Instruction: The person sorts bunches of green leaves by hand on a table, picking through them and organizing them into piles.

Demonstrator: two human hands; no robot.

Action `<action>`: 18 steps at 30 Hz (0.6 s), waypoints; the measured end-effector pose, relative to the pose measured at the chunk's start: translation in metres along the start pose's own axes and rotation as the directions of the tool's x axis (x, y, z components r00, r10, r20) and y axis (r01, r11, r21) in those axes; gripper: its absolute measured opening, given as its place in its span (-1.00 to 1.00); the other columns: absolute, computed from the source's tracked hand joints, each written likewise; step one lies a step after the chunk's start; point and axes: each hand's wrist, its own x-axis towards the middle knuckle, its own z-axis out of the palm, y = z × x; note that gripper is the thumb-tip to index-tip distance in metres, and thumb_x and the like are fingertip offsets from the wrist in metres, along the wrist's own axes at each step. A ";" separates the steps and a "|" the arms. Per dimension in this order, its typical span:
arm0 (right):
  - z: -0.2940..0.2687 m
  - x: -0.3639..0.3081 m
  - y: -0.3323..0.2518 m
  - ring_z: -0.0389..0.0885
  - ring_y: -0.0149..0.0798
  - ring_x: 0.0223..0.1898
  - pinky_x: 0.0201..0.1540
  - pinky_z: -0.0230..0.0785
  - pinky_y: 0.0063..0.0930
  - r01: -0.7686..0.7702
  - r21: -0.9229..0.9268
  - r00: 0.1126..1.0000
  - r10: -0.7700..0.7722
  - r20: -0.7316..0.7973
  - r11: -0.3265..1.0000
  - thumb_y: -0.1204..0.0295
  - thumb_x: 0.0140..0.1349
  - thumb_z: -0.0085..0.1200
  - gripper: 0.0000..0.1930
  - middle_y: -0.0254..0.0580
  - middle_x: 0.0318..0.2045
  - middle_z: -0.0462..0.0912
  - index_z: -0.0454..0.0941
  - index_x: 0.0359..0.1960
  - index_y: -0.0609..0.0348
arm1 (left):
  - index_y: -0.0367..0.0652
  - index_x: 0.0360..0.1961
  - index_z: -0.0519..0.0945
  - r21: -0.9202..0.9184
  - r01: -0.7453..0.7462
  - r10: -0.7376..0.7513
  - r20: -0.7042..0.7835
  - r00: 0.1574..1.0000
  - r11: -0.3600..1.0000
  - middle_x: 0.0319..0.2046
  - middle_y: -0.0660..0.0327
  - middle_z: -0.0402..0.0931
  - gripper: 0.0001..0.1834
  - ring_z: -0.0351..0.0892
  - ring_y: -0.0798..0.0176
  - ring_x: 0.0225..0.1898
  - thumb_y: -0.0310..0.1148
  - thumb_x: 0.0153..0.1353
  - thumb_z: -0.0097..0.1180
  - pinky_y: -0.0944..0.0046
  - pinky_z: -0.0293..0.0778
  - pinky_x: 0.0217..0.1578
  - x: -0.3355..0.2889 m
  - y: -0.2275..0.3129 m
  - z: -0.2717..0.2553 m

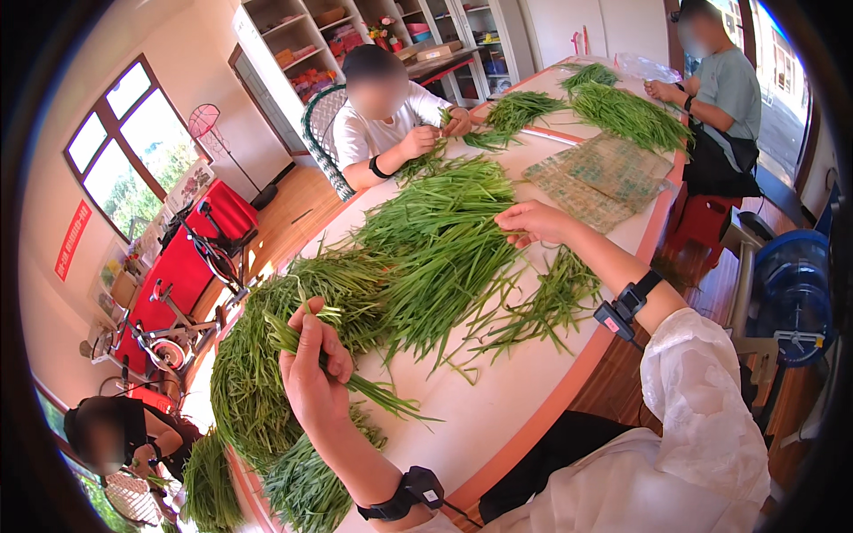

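My left hand (315, 366) is closed around a small bunch of chives (384, 396), with pale cut ends showing above the thumb and green leaves hanging below the palm. Farther right, my right hand (536, 222) reaches to the edge of a large heap of chives (449, 258). Its thumb and fingers pinch together at the leaf ends there; exactly how many they hold cannot be made out. A duller, tangled heap of chives (258, 373) lies left of my left hand. Loose chives (555, 298) are scattered below my right forearm.
Across the long white table (498, 391), one person (382, 133) handles chives. Another person (724, 98) sits at the far right, and a third (115, 435) at the lower left. A patterned sheet (600, 178) lies beyond my right hand. A blue water bottle (791, 293) stands right.
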 end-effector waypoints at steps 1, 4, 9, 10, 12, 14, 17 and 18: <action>-0.006 0.002 0.004 0.51 -0.42 -0.42 -0.37 0.44 -0.56 -0.021 0.067 1.000 0.020 0.022 0.998 0.41 0.18 0.02 -0.63 -0.32 -0.36 0.50 0.35 0.02 0.25 | -0.26 -0.09 0.42 0.013 0.002 -0.002 0.000 1.000 1.000 -0.65 0.37 0.24 -0.73 0.07 0.55 -0.75 -0.33 0.25 -0.06 0.52 0.00 -0.78 0.000 0.000 0.001; -0.007 0.007 0.003 0.53 -0.36 -0.40 -0.32 0.47 -0.51 -0.035 0.133 0.999 0.036 -0.003 0.991 0.53 0.13 0.02 -0.60 -0.25 -0.34 0.48 0.31 0.03 0.31 | -0.25 -0.07 0.40 0.039 -0.012 0.012 -0.018 1.000 0.999 -0.66 0.39 0.23 -0.72 0.06 0.55 -0.75 -0.31 0.26 -0.07 0.53 -0.02 -0.80 -0.004 0.006 0.000; -0.018 -0.002 0.001 0.53 -0.36 -0.41 -0.34 0.47 -0.53 0.002 -0.115 0.995 -0.014 -0.102 0.993 0.63 0.07 0.00 -0.70 -0.20 -0.32 0.49 0.42 -0.10 0.34 | -0.26 -0.12 0.44 -0.006 -0.004 0.004 0.012 1.000 1.000 -0.64 0.35 0.24 -0.75 0.07 0.54 -0.75 -0.35 0.24 -0.06 0.52 0.01 -0.76 -0.001 0.000 -0.001; -0.020 -0.004 0.000 0.53 -0.37 -0.43 -0.35 0.46 -0.54 0.018 -0.205 0.989 -0.048 -0.140 0.979 0.64 0.06 0.00 -0.72 -0.20 -0.34 0.50 0.44 -0.14 0.35 | -0.26 -0.11 0.43 -0.003 -0.002 0.002 0.026 1.000 1.000 -0.64 0.36 0.24 -0.74 0.07 0.54 -0.75 -0.35 0.24 -0.05 0.52 0.01 -0.76 -0.001 0.000 0.000; -0.015 -0.008 -0.007 0.50 -0.42 -0.52 -0.42 0.45 -0.57 0.056 -0.178 0.988 -0.080 -0.132 0.982 0.60 0.05 0.03 -0.73 -0.23 -0.43 0.52 0.46 -0.16 0.35 | -0.27 -0.09 0.43 0.008 -0.004 0.003 0.040 0.999 1.000 -0.63 0.36 0.24 -0.73 0.08 0.54 -0.74 -0.34 0.24 -0.05 0.52 0.01 -0.76 -0.001 0.001 -0.002; -0.008 -0.013 -0.016 0.49 -0.46 -0.56 -0.45 0.43 -0.59 0.103 -0.149 0.981 -0.125 -0.151 0.983 0.58 0.05 0.04 -0.73 -0.25 -0.47 0.53 0.46 -0.17 0.36 | -0.27 -0.07 0.43 0.005 0.010 -0.010 0.030 0.999 1.000 -0.63 0.36 0.24 -0.71 0.09 0.55 -0.74 -0.33 0.24 -0.05 0.52 0.01 -0.76 -0.002 0.001 -0.002; 0.007 -0.033 -0.043 0.47 -0.51 -0.55 -0.45 0.41 -0.62 0.235 -0.152 0.937 -0.265 -0.226 0.960 0.56 0.09 0.03 -0.74 -0.26 -0.46 0.54 0.45 -0.16 0.39 | -0.26 -0.04 0.42 0.005 0.022 -0.022 0.042 0.999 1.000 -0.63 0.37 0.24 -0.68 0.11 0.55 -0.74 -0.33 0.23 -0.04 0.52 0.02 -0.76 -0.002 0.002 0.001; 0.015 -0.039 -0.052 0.47 -0.51 -0.54 -0.45 0.40 -0.63 0.302 -0.191 0.914 -0.341 -0.220 0.934 0.56 0.10 0.03 -0.75 -0.26 -0.46 0.54 0.45 -0.16 0.38 | -0.26 -0.03 0.42 0.010 0.025 -0.026 0.046 0.999 1.000 -0.63 0.37 0.24 -0.68 0.12 0.55 -0.74 -0.32 0.23 -0.03 0.52 0.02 -0.76 -0.002 0.002 0.001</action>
